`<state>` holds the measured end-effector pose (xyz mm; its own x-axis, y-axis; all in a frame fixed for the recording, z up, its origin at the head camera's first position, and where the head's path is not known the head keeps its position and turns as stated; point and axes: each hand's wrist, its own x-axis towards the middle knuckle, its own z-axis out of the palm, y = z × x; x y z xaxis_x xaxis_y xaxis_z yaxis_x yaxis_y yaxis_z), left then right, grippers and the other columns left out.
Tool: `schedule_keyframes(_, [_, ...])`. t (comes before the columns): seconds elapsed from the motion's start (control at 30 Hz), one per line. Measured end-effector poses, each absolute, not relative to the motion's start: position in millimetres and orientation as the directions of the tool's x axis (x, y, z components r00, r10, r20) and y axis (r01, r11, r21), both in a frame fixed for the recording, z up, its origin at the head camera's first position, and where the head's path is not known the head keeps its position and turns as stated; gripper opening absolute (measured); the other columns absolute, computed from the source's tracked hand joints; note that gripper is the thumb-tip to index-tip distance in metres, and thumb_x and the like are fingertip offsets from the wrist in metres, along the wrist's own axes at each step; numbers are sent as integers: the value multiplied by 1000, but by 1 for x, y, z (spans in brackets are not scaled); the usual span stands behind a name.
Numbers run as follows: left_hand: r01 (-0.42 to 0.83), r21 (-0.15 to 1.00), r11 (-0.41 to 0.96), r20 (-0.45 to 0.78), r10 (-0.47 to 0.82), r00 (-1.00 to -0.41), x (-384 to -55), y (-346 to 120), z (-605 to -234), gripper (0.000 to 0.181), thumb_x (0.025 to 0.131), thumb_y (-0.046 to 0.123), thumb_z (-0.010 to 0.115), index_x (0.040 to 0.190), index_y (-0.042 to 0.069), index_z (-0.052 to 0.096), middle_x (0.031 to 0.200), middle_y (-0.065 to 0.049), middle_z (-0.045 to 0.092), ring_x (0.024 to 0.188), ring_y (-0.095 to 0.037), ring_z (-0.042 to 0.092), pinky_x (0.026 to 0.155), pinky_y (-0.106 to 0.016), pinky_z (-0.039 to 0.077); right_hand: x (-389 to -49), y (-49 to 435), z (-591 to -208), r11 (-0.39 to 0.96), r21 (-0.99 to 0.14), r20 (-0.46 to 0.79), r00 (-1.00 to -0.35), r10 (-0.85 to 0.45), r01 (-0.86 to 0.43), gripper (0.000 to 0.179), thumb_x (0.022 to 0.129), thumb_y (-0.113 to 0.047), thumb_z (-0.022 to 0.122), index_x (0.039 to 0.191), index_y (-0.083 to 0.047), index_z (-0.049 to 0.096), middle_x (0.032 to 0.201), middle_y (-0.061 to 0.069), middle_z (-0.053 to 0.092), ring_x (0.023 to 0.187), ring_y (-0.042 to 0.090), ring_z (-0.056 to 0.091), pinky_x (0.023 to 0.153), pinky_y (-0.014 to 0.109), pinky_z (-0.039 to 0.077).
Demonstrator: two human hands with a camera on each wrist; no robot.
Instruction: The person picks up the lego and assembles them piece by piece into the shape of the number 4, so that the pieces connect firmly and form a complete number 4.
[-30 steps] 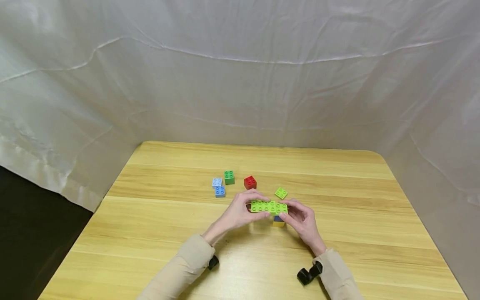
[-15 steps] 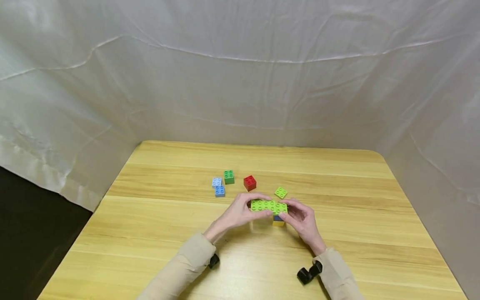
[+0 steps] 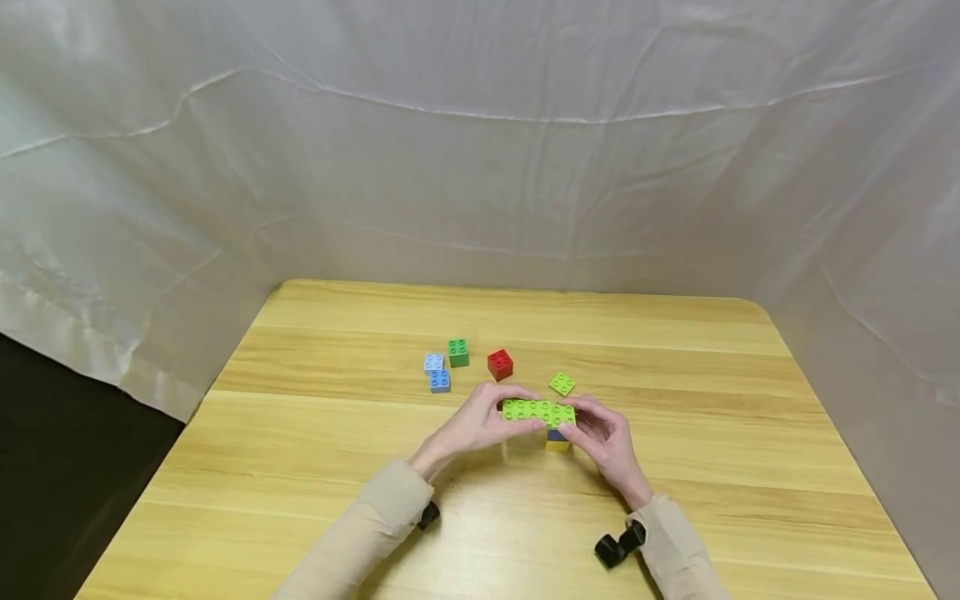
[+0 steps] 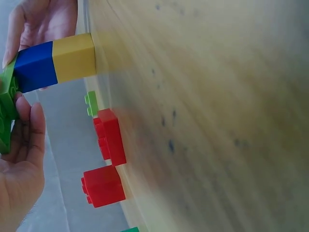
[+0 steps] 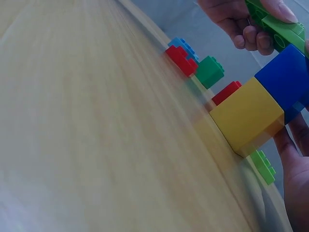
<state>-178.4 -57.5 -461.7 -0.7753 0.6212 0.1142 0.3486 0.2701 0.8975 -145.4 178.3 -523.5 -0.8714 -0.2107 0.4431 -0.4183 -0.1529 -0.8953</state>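
My left hand (image 3: 483, 421) pinches a long lime green studded brick (image 3: 527, 410) between thumb and fingers. Its right end lies over a blue brick (image 4: 36, 66), which stands on a yellow brick (image 4: 74, 58). At that end my right hand (image 3: 611, 442) grips the top of the stack, thumb in front and fingers behind. A slight step shows along the lime top; whether it is one piece or two I cannot tell. The yellow brick rests on the table. In the left wrist view a flat red brick (image 4: 112, 137) lies below the left hand; the head view hides it.
Beyond the hands lie a red brick (image 3: 500, 364), a green brick (image 3: 458, 352), a light blue brick (image 3: 433, 362), a mid-blue brick (image 3: 439, 381) and a small lime plate (image 3: 562, 383). Pale fabric (image 3: 525, 183) hangs behind the wooden table (image 3: 675, 358).
Both hands stay nearly in place on the lime brick and the stack. The left fingers have shifted slightly. The loose bricks have not moved on the table.
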Motion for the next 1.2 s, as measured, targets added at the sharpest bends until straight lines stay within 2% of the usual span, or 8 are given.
schedule_keyframes(0.17, [353, 891, 286, 104, 629, -771, -179, -58, -460, 40, 92, 27, 74, 126, 7, 69, 111, -9, 74, 77, -7, 62, 65, -19, 54, -145, 178, -523, -152, -900, 434, -876, -212, -409, 35, 87, 16, 64, 120, 24, 55, 119, -4, 68, 110, 5, 66, 97, 20, 56])
schedule_keyframes(0.43, [324, 894, 310, 74, 609, -789, -178, -58, -460, 43, 91, 30, 76, 127, 8, 68, 112, -9, 74, 72, -7, 62, 61, -21, 54, -146, 177, -522, -162, -892, 450, -867, -213, -423, 34, 87, 17, 63, 120, 23, 56, 120, -3, 68, 111, 5, 66, 99, 20, 55])
schedule_keyframes(0.63, [275, 914, 298, 47, 595, -802, -177, -58, -463, 42, 90, 29, 77, 126, 9, 68, 112, -9, 72, 69, -13, 64, 58, -22, 55, -146, 178, -524, -173, -879, 473, -853, -221, -443, 33, 87, 19, 62, 119, 22, 57, 119, -3, 67, 110, 6, 67, 98, 19, 55])
schedule_keyframes(0.8, [286, 916, 280, 64, 603, -795, -177, -60, -466, 43, 89, 28, 78, 127, 11, 68, 109, -7, 72, 72, -10, 63, 61, -22, 56, -147, 179, -522, -155, -891, 453, -861, -231, -428, 33, 87, 17, 64, 119, 24, 56, 119, -3, 67, 109, 6, 67, 96, 19, 56])
schedule_keyframes(0.93, [308, 915, 259, 82, 629, -773, -178, -64, -468, 48, 86, 26, 81, 130, 15, 66, 113, -3, 71, 86, -7, 64, 76, -25, 58, -146, 180, -522, -125, -911, 412, -882, -228, -393, 35, 87, 14, 66, 119, 23, 56, 118, -4, 67, 110, 4, 66, 97, 19, 56])
schedule_keyframes(1.1, [288, 921, 264, 51, 649, -759, -181, -75, -470, 58, 81, 19, 85, 134, 14, 62, 131, -1, 66, 117, -15, 61, 104, -34, 53, -147, 180, -522, -127, -909, 416, -882, -220, -397, 34, 87, 15, 66, 119, 23, 56, 118, -4, 68, 110, 5, 67, 98, 19, 55])
schedule_keyframes(1.2, [298, 898, 324, 22, 642, -766, -184, -83, -471, 62, 79, 17, 87, 135, 10, 60, 132, -5, 64, 122, -21, 60, 108, -39, 52, -147, 180, -522, -137, -908, 418, -882, -218, -396, 34, 87, 15, 66, 118, 23, 56, 118, -4, 68, 110, 5, 67, 99, 19, 55])
